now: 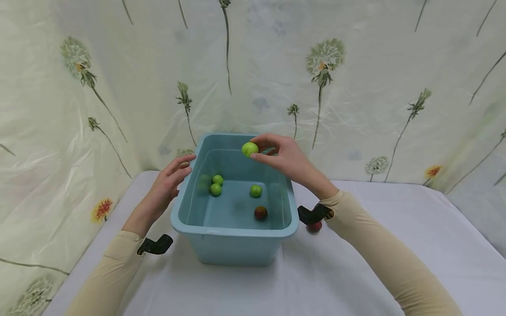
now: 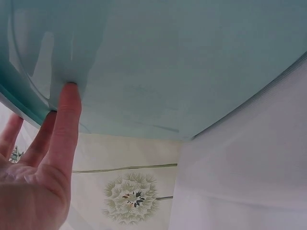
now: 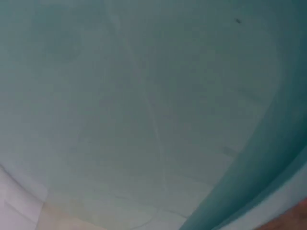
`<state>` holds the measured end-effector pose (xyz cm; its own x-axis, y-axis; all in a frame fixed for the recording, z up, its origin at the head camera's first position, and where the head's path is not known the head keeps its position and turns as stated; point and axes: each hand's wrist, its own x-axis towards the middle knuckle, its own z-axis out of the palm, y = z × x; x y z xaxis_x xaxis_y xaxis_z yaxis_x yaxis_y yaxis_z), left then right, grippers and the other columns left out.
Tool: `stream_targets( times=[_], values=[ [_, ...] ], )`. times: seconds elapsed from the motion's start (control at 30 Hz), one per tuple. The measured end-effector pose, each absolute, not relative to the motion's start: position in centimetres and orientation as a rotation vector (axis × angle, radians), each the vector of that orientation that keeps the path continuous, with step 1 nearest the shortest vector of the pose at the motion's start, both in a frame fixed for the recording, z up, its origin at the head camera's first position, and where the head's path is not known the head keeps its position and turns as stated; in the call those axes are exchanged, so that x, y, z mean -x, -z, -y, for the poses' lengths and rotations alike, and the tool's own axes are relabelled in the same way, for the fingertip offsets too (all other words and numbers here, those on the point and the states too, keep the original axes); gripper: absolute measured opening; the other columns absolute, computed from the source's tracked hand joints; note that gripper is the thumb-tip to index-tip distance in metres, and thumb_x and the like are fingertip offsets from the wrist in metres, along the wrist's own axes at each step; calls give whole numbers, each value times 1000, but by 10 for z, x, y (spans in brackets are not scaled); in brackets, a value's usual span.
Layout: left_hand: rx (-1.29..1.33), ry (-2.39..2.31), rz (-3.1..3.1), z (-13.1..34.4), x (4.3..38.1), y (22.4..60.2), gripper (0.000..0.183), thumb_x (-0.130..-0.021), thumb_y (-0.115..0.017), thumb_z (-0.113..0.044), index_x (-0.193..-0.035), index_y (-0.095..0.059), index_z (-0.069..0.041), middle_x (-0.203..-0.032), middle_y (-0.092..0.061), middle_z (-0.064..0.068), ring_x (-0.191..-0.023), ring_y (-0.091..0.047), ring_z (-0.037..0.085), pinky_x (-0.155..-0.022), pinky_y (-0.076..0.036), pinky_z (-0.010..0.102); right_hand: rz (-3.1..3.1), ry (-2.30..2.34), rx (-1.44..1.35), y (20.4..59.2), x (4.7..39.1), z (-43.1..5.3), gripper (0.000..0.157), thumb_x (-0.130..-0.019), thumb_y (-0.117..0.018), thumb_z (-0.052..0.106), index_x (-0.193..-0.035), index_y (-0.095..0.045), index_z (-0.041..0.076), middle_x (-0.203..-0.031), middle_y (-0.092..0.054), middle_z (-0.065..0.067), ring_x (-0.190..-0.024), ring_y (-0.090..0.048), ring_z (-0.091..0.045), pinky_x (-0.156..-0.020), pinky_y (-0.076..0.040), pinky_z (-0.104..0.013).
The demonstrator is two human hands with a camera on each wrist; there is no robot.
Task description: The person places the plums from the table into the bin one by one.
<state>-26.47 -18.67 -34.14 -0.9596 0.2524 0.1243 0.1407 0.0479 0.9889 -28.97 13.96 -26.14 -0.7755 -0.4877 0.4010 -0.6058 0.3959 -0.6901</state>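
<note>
My right hand (image 1: 282,156) pinches a small, round, bright green fruit (image 1: 250,149) between thumb and fingers, above the far part of a light blue plastic basin (image 1: 235,232). Three more green fruits lie on the basin floor: two side by side at the left, one of them a green fruit (image 1: 215,189), and another green fruit (image 1: 256,190) to the right. Nearer the front is a dark reddish round fruit (image 1: 261,213). My left hand (image 1: 168,182), fingers extended, touches the basin's left outer side under the rim. The right wrist view holds mostly blurred basin wall (image 3: 120,120).
A red round fruit (image 1: 314,227) rests on the table right of the basin, partly hidden by the right wrist's black camera mount (image 1: 314,214). White cloth covers the table (image 1: 379,245). A dandelion-patterned curtain (image 1: 253,66) hangs behind and at both sides.
</note>
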Motion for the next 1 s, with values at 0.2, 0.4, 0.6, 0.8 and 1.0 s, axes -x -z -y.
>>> stream_targets(
  times=[0.2,0.4,0.6,0.8,1.0],
  values=[
    [-429,-2071,-2218,187,264,340,51,-101,-50,-41,-147,-42,-21,-142,-44,9,-133,-41,31,-88,-50,39,2563,-1235,-1060,264,296,-132,33,-91,-73,30,-120,-68,16,-108,-67,4,-101,-61,-13,-87,-47,-40],
    [-424,-2064,-2218,186,264,341,52,-101,-51,-42,-147,-42,-21,-142,-43,9,-133,-41,31,-89,-49,41,2639,-1186,-1088,270,297,-126,33,-89,-74,33,-117,-68,18,-104,-67,7,-100,-61,-13,-85,-48,-36],
    [-421,-2065,-2221,185,265,341,52,-101,-51,-42,-147,-42,-22,-143,-43,8,-133,-41,30,-89,-50,42,2691,-1139,-1094,272,294,-124,30,-89,-74,34,-114,-70,18,-101,-68,7,-93,-61,-9,-81,-49,-35],
    [-417,-2064,-2223,185,265,341,52,-101,-51,-43,-147,-42,-22,-143,-43,7,-133,-42,30,-87,-51,40,2728,-1073,-1112,274,294,-124,28,-89,-74,36,-110,-71,18,-97,-68,7,-90,-61,-9,-79,-49,-34],
    [-412,-2063,-2221,185,265,342,52,-101,-51,-43,-148,-42,-23,-143,-44,8,-131,-43,29,-87,-51,39,2744,-1065,-1105,275,293,-125,33,-89,-73,35,-116,-69,16,-108,-68,1,-97,-60,-10,-83,-49,-34]
  ],
)
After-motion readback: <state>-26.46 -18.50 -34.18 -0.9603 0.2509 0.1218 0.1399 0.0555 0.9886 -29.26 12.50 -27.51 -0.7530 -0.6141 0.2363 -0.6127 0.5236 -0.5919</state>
